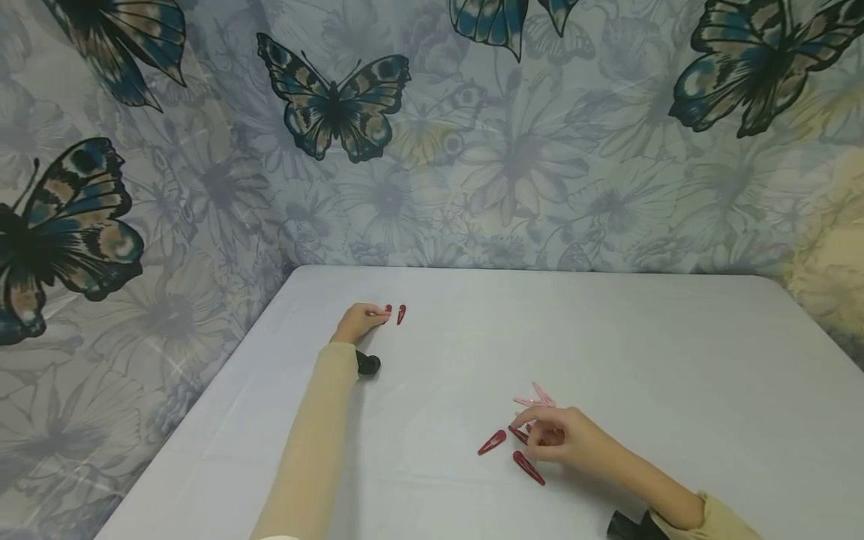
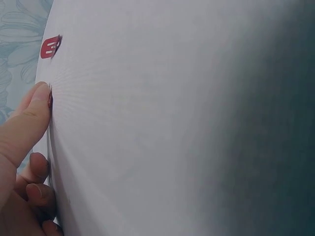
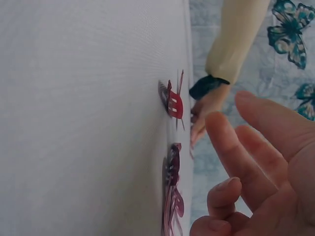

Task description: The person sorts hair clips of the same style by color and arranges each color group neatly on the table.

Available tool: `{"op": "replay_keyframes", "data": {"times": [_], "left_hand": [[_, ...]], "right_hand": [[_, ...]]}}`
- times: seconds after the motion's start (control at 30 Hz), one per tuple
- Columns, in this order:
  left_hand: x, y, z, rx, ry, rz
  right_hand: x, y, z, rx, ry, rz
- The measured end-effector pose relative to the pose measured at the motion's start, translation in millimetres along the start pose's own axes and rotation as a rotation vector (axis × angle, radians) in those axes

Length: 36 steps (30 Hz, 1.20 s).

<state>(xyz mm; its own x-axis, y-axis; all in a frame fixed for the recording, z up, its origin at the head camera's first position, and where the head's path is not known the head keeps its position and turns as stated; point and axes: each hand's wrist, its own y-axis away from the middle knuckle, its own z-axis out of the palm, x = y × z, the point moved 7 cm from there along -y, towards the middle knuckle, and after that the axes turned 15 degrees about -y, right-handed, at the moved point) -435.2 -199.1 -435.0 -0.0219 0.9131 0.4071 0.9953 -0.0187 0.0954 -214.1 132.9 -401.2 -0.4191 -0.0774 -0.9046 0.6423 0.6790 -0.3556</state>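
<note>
At the far left of the table, my left hand pinches a dark red hair clip against the white surface, thumb tip on it in the left wrist view. A second red hair clip lies just right of it, about parallel. My right hand hovers over a loose group of clips nearer the front, its thumb and fingers apart in the right wrist view with nothing between them. Under its fingertips is a dark red clip, partly hidden. Two more dark red clips, one left and one in front, lie beside the hand.
Pink hair clips lie behind the right hand, partly covered by it. The white table ends at a butterfly-patterned cloth at the back and left. Black straps are on both wrists.
</note>
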Motion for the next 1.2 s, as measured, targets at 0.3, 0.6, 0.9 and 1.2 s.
{"op": "replay_keyframes", "data": {"times": [0.3,0.6,0.9,1.2], "left_hand": [[2.2,2.4,-1.2,0.014,0.001,0.005],[1.4,0.7,-0.4,0.022,0.004,0.018],[0.0,0.9,1.5,0.009,0.000,0.012],[-0.1,1.1,1.0,0.012,0.016,0.017]], "right_hand": [[11.3,5.1,2.3,-0.090,0.108,0.106],[12.0,8.7,5.3,-0.117,0.291,0.107],[12.3,9.1,8.9,-0.159,0.284,0.114],[7.3,9.3,14.5,-0.206,0.368,0.029]]}}
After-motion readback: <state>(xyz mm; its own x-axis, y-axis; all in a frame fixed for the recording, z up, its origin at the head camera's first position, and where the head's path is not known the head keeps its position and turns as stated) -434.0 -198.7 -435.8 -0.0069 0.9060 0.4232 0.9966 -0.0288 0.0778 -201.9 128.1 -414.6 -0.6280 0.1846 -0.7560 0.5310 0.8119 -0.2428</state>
